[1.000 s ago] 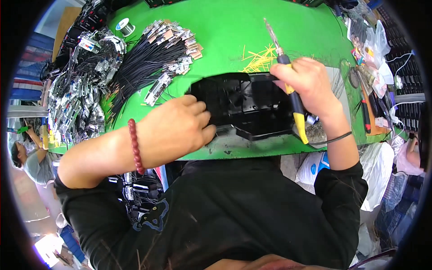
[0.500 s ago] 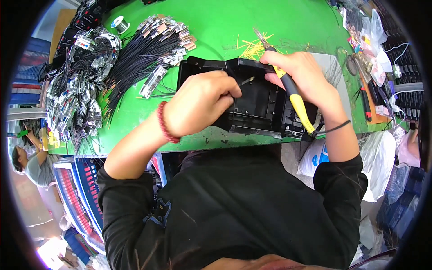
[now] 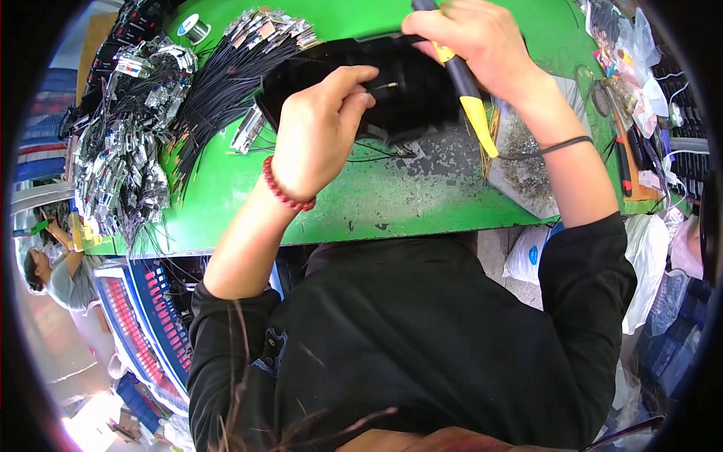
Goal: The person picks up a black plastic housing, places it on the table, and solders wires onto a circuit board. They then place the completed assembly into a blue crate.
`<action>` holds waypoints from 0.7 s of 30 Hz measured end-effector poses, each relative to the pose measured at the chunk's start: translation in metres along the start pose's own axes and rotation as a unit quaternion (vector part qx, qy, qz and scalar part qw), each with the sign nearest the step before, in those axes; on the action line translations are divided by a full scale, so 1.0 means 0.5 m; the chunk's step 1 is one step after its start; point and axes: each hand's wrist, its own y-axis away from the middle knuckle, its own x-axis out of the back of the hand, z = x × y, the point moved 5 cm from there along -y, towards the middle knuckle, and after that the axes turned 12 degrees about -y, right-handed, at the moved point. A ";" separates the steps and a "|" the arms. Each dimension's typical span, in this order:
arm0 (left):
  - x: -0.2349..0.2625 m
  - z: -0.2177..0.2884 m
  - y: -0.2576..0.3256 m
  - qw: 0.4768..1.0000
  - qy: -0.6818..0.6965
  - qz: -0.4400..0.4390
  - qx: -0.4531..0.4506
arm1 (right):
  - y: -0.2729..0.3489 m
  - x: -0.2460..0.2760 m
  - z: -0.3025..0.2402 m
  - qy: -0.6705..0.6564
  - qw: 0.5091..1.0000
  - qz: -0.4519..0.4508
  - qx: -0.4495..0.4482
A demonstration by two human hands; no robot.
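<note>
A black plastic housing [image 3: 410,98] is tilted up over the table in front of me, its face dark and slightly blurred. My right hand [image 3: 489,49] is closed round a soldering iron [image 3: 474,113] with a yellow and black handle; its fingers also reach the housing's far right edge. The iron's tip lies past the top of the picture. My left hand [image 3: 320,124], with a red bead bracelet at the wrist, is closed at the housing's left part, thumb and forefinger bent together. What those fingers pinch is hidden.
Bundles of black wires [image 3: 233,71] with metal-ended connectors cover the table's left side, near a solder spool [image 3: 194,30]. A grey board [image 3: 527,162] with dark scraps lies at right, before tools and plastic bags [image 3: 640,68]. Another person [image 3: 64,275] works at far left.
Both hands have moved away from me with the housing, which has lifted and tilted. The soldering iron has shifted up with my right hand, uncovering the grey board and worn table paint.
</note>
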 end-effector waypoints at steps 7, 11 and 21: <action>-0.088 -0.029 0.034 1.000 -0.022 -0.012 0.008 | 0.020 -0.025 -0.017 0.003 0.986 0.135 0.093; -0.127 -0.033 0.054 0.999 0.007 -0.040 0.023 | 0.047 -0.047 -0.005 0.030 0.992 0.108 0.052; -0.165 -0.049 0.093 0.989 0.113 -0.079 0.050 | 0.238 -0.137 -0.127 -0.318 0.865 0.248 -0.300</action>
